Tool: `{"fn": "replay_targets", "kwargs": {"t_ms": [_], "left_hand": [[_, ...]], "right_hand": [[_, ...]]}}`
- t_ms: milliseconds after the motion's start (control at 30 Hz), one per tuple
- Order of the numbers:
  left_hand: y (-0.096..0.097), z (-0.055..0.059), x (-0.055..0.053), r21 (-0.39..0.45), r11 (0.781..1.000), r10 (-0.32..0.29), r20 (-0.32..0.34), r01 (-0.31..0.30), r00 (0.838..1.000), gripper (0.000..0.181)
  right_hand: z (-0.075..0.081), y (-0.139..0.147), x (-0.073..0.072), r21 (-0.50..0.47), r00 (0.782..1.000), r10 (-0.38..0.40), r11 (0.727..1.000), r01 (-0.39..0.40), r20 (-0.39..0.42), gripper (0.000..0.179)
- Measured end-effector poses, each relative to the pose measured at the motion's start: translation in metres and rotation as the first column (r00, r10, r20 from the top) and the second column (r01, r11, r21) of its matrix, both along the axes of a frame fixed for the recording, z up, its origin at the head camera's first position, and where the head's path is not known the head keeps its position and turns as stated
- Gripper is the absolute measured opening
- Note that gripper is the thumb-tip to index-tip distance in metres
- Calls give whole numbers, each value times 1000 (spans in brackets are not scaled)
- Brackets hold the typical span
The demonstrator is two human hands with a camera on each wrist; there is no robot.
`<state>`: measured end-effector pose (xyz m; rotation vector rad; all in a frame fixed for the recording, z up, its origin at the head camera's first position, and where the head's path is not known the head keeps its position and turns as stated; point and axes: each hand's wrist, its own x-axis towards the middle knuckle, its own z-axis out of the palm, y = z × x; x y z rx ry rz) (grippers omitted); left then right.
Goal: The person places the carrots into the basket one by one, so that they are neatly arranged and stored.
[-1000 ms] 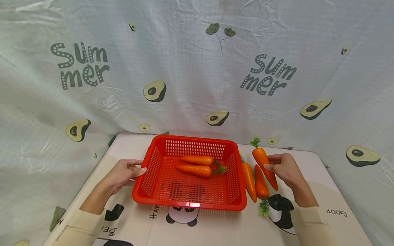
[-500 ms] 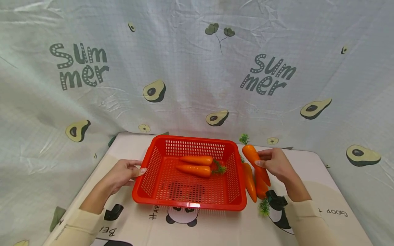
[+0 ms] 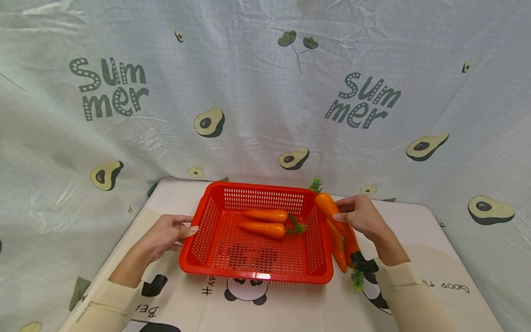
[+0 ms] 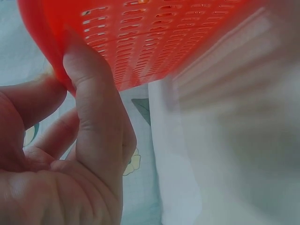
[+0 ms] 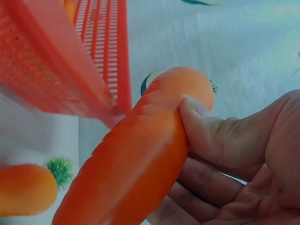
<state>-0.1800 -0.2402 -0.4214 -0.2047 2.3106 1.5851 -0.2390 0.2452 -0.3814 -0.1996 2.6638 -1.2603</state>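
A red plastic basket (image 3: 257, 278) with slotted walls stands on the table. Two orange carrots with green tops lie inside it, the nearer carrot (image 3: 262, 229) beside the farther one (image 3: 265, 215). My left hand (image 3: 170, 235) pinches the basket's left rim between thumb and fingers. In my right hand (image 3: 360, 216) a carrot (image 5: 136, 150) is held, tilted, its leafy end by the basket's right back corner. Below it, outside the right wall, lie another carrot (image 3: 338, 249) and one more carrot (image 3: 351, 244), partly hidden by the held one.
The white table (image 3: 290, 309) carries printed panda drawings and lettering. A pale curtain (image 3: 249, 92) with avocado prints hangs close behind it and along the sides. Black wrist-camera pieces (image 3: 154, 286) sit by both wrists.
My right hand has moved left with the carrot, from right of the loose carrots to the basket's right rim. My left hand and the basket have stayed in place.
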Motion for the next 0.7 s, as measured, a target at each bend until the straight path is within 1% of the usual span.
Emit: {"fn": "replay_targets", "kwargs": {"t_ms": [200,433,700], "left_hand": [[1,1,0,3,1000,5,5,-5,1000,60],[0,-1,0,3,1000,5,11,-5,1000,60],[-2,-4,0,9,1000,9,8,-9,1000,59]], "right_hand": [[3,-12,-4,-20,999,33,999,-33,5,37],[5,-29,-4,-5,999,51,999,-51,4,36],[6,-46,-7,-3,996,92,996,-92,-5,36]]}}
